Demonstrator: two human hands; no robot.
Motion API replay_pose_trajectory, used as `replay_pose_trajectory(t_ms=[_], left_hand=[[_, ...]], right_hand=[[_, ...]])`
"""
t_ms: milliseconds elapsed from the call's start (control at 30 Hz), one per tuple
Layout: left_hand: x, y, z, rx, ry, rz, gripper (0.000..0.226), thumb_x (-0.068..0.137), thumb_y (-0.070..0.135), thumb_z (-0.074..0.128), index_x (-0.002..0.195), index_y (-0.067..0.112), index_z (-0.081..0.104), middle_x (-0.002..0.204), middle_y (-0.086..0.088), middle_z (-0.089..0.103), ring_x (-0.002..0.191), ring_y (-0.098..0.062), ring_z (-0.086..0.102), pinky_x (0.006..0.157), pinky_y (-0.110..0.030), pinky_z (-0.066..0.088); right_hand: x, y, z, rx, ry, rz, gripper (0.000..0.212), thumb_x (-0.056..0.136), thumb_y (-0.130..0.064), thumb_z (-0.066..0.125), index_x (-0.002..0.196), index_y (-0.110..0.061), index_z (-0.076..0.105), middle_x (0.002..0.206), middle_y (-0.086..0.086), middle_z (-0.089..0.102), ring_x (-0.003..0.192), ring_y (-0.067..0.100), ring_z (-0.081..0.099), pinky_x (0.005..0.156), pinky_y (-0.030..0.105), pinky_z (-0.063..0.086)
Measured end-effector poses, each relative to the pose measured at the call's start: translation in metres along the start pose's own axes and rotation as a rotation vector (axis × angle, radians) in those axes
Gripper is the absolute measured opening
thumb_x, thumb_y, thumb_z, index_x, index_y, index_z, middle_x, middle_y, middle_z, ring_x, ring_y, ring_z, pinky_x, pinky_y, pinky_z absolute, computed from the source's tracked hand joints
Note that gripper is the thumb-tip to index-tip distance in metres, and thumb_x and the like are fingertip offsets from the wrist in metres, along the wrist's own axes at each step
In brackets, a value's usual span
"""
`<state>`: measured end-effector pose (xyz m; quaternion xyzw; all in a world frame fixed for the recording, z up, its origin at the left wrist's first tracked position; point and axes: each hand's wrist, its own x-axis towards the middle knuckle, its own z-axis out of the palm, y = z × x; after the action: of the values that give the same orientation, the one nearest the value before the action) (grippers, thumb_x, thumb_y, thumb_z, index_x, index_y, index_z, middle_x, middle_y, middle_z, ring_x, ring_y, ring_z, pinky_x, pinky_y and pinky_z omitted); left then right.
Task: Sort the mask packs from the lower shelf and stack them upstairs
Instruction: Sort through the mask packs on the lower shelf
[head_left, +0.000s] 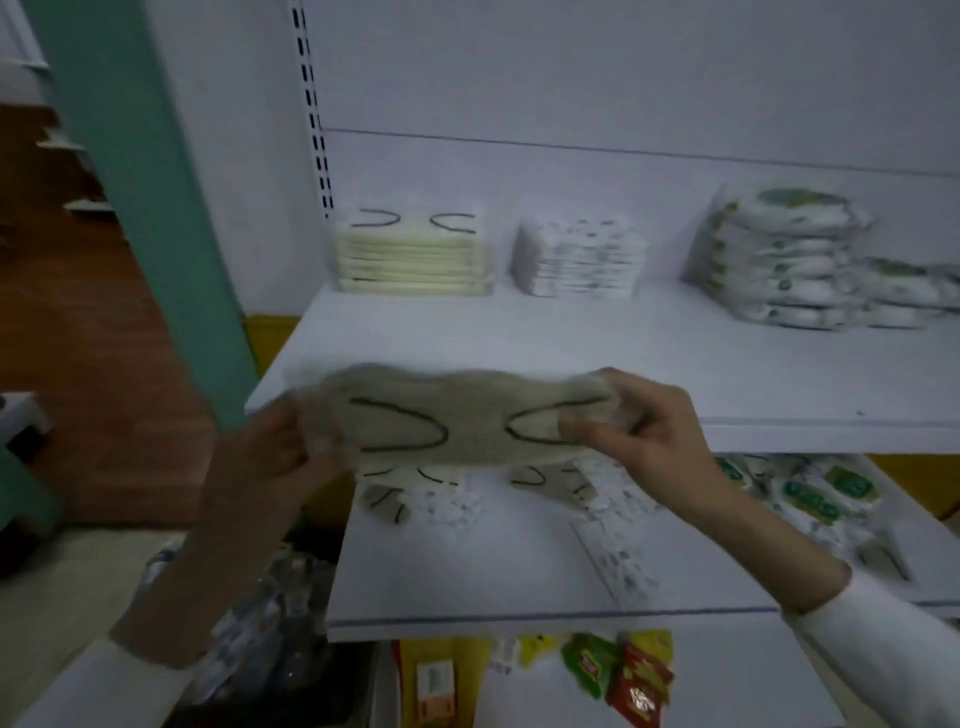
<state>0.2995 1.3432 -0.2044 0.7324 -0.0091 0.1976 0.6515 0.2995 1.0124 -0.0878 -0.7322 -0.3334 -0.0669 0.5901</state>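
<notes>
Beige mask pack (467, 423), black ear loops showing through the wrap, is held flat and level in front of the upper shelf (571, 353) edge, above the lower shelf (467, 571). The left hand (270, 452) grips its left end; that side is blurred, so the finger placement is unclear. The right hand (644, 421) pinches the right end, thumb on top and fingers under.

Step in hand, as I read it: carry this pack up to its matching pile. The cream stack (410, 260) at the back left of the upper shelf shows the same black loops, so it is the likely home. The white patterned stack (579, 260) and the green-labelled stack (784, 260) are other kinds.

To do it well:
- Keep the pack level and taut between both ends, as the soft wrap will sag.
- Lower it square onto the cream stack with loops facing the same way and edges flush.
- Release both ends together so the pile does not skew.
- Do not nudge the neighbouring white pile, which sits near.

More loose packs (613, 499) lie scattered on the lower shelf, so plenty is left to sort. Snack packets (618, 670) sit below.

Writing: none legible. The green labels and snack wrappers carry print, but it is too blurred to read.
</notes>
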Motion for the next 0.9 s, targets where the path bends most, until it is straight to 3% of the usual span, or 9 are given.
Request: replay_pose_trajectory(t_ms=[33,100,200,367,433,533,633,767,900], left_hand=[[0.009,0.044,0.012,-0.008,0.011,0.026,0.022,0.087,0.026,0.068,0.100,0.040,0.058,0.099,0.015,0.065,0.093,-0.006,0.063,0.080,-0.031,0.054],[0.028,0.090,0.030,-0.049,0.086,0.095,0.029,0.088,0.006,0.060,0.078,0.031,0.050,0.076,0.009,0.054,0.065,0.008,0.051,0.064,-0.009,0.044],[0.040,0.117,0.052,-0.015,0.174,0.166,0.041,0.082,-0.014,0.050,0.067,0.019,0.032,0.067,0.003,0.030,0.050,0.005,0.035,0.052,-0.008,0.033],[0.050,0.095,0.054,0.075,0.144,0.029,0.027,0.086,-0.009,0.044,0.071,0.012,0.036,0.066,0.006,0.033,0.059,-0.004,0.033,0.050,-0.011,0.029],[0.053,0.088,0.048,0.123,0.099,0.004,0.014,0.090,-0.003,0.044,0.079,0.006,0.044,0.068,0.004,0.039,0.065,-0.010,0.038,0.058,-0.020,0.031],[0.054,0.085,0.038,0.216,0.077,-0.005,0.028,0.090,-0.001,0.044,0.066,0.014,0.040,0.066,-0.001,0.037,0.065,-0.016,0.036,0.058,-0.028,0.026],[0.051,0.087,0.033,0.292,0.085,0.052,0.029,0.090,0.000,0.050,0.069,0.020,0.052,0.065,0.001,0.050,0.063,-0.013,0.045,0.059,-0.024,0.035],[0.055,0.092,0.038,0.199,0.076,0.064,0.023,0.085,0.000,0.062,0.077,0.021,0.065,0.062,0.015,0.064,0.059,0.000,0.058,0.067,-0.019,0.050],[0.062,0.109,0.085,0.096,-0.018,0.108,0.022,0.082,-0.002,0.066,0.099,0.012,0.067,0.080,0.002,0.067,0.066,0.004,0.063,0.066,-0.010,0.052]], right_hand=[[0.017,-0.008,-0.001,-0.041,0.020,-0.014,0.023,0.079,-0.001,0.071,0.085,-0.023,0.071,0.081,-0.011,0.070,0.078,0.009,0.065,0.072,0.026,0.052],[0.049,-0.005,-0.001,-0.074,0.091,0.009,0.029,0.080,0.001,0.070,0.093,-0.024,0.068,0.086,-0.016,0.070,0.084,0.005,0.064,0.077,0.023,0.050],[0.078,0.010,0.008,0.065,0.073,0.086,0.037,0.076,0.003,0.069,0.104,-0.021,0.065,0.094,-0.013,0.069,0.093,0.008,0.063,0.081,0.024,0.048],[0.083,0.041,0.015,0.151,0.148,0.273,0.052,0.058,-0.004,0.064,0.109,-0.014,0.060,0.101,0.003,0.066,0.094,0.015,0.062,0.072,0.024,0.050],[0.081,0.044,0.008,0.040,0.177,0.298,0.049,0.062,0.000,0.068,0.109,-0.011,0.061,0.105,0.006,0.065,0.099,0.019,0.061,0.076,0.025,0.050],[0.075,0.052,-0.010,-0.085,0.184,0.296,0.031,0.077,0.006,0.065,0.099,-0.016,0.068,0.099,0.004,0.068,0.096,0.022,0.062,0.087,0.035,0.051],[0.068,0.053,-0.016,-0.051,0.215,0.305,0.019,0.087,-0.003,0.064,0.088,-0.020,0.072,0.091,0.003,0.072,0.088,0.018,0.067,0.084,0.035,0.056],[0.058,0.046,-0.023,-0.045,0.353,0.280,0.013,0.086,-0.005,0.067,0.088,-0.016,0.073,0.087,0.007,0.074,0.083,0.019,0.070,0.074,0.029,0.057],[0.026,0.036,-0.059,-0.119,0.504,0.276,0.018,0.086,-0.003,0.065,0.083,-0.019,0.072,0.075,0.001,0.071,0.071,0.012,0.067,0.068,0.026,0.056]])
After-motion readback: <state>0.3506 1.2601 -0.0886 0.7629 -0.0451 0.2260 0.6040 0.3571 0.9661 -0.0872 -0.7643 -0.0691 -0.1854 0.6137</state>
